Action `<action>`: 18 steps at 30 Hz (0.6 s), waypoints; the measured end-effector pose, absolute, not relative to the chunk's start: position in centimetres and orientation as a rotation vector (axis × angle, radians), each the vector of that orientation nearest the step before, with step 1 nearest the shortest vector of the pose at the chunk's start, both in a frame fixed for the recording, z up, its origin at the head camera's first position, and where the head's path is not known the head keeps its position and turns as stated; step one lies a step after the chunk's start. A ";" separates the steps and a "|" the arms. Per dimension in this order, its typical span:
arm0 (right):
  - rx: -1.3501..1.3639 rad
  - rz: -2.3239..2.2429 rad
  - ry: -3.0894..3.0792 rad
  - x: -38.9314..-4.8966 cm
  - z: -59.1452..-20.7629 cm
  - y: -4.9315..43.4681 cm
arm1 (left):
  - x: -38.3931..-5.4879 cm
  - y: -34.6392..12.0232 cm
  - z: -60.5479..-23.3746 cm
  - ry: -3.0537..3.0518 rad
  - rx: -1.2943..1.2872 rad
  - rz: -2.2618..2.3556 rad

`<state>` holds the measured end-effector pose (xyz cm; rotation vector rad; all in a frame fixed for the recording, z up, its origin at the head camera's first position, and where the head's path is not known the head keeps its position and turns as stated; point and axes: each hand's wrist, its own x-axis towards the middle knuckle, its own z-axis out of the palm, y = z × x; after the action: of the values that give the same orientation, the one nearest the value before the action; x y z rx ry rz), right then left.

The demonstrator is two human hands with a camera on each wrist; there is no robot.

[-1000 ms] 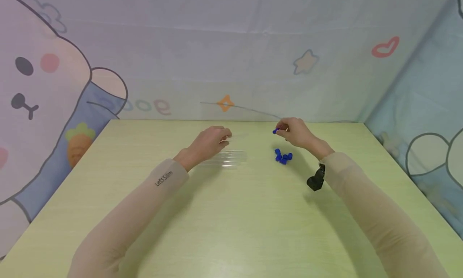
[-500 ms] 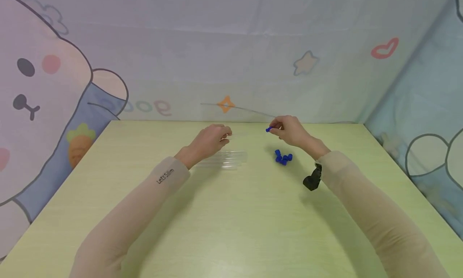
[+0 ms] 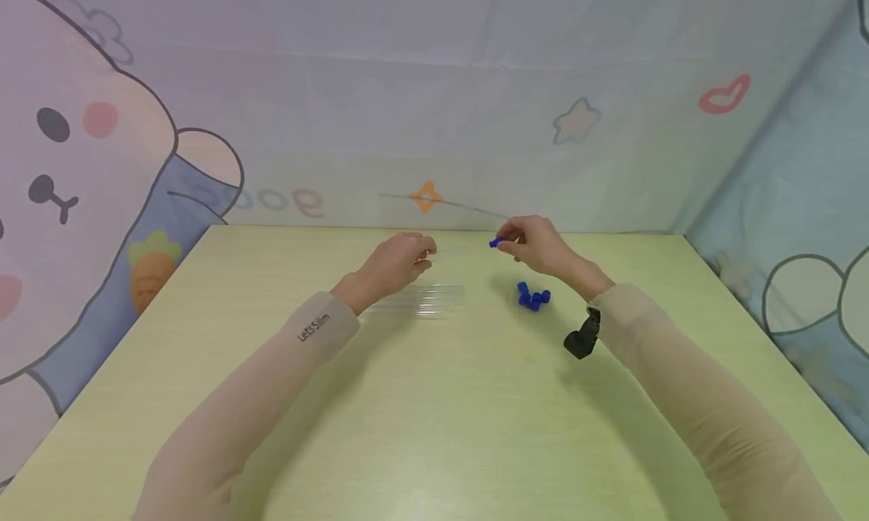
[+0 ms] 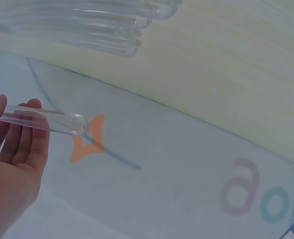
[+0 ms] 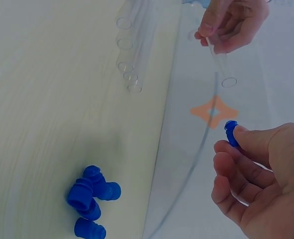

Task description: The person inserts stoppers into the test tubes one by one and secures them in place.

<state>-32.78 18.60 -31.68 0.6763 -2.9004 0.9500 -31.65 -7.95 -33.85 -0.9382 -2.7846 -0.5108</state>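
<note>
My left hand pinches a clear test tube between thumb and fingers above the table. The rounded end shows in the left wrist view; the open rim faces my right hand in the right wrist view. Between thumb and forefinger my right hand holds a small blue stopper, a short gap away from the tube's mouth. Several more clear tubes lie side by side on the table below my left hand. To their right sits a loose cluster of blue stoppers.
The pale wooden table ends at a printed cloth backdrop along its far edge. More cloth hangs at the right side. A black device is strapped under my right wrist.
My right hand has moved left with the blue stopper, closer to the tube in my left hand. The left hand has stayed nearly still. The tubes and stoppers on the table have not moved.
</note>
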 end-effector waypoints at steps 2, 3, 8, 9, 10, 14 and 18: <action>0.691 0.964 -2.892 -32.8 -31.7 18.5 | -31.7 -7.9 -33.9 -2.787 -0.941 -0.511; 0.697 0.969 -2.888 -32.8 -31.7 18.4 | -31.8 -7.9 -33.9 -2.788 -0.941 -0.513; 0.708 1.017 -2.880 -32.6 -31.9 18.1 | -31.9 -7.8 -34.1 -2.794 -0.944 -0.514; 0.708 1.027 -2.882 -32.6 -31.9 18.1 | -31.9 -7.7 -34.1 -2.795 -0.942 -0.517; 0.709 1.043 -2.883 -32.5 -31.9 18.0 | -31.9 -7.7 -34.1 -2.798 -0.941 -0.516; 0.711 1.091 -2.883 -32.2 -31.8 17.6 | -31.8 -7.7 -34.0 -2.807 -0.929 -0.515; 0.715 1.117 -2.879 -32.0 -31.7 17.2 | -31.7 -7.5 -33.8 -2.800 -0.928 -0.519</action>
<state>-32.00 17.24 -31.74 0.7146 -2.8790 1.1171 -31.71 -7.53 -33.85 -0.9281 -2.7998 -0.5193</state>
